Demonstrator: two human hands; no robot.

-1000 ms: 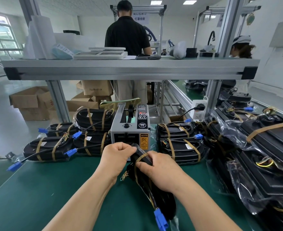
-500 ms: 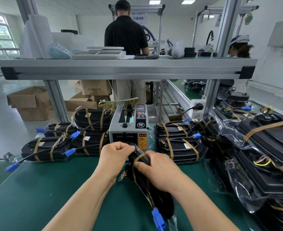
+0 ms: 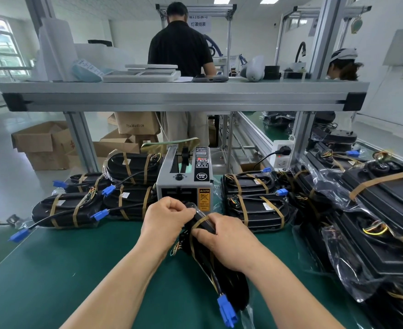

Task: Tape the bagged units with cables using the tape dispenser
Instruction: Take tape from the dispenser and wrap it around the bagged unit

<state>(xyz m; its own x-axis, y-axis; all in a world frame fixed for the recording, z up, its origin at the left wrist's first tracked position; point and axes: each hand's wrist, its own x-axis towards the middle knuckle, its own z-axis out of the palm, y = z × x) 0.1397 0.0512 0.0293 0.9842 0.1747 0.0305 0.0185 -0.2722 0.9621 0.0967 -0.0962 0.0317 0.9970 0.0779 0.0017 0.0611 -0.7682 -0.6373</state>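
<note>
Head view: the bagged unit (image 3: 231, 290) lies lengthwise on the green bench (image 3: 53, 269), just in front of the tape dispenser (image 3: 184, 184), with its blue connector (image 3: 226, 309) nearest the camera. The left grip (image 3: 166, 219) curls round its far end. The right grip (image 3: 224, 241) clasps the middle, fingers on a brown tape strip (image 3: 199, 222) — probably pressing a wrap down. The next move probably calls for a fresh strip from the dispenser — wrapped nearer the connector.
</note>
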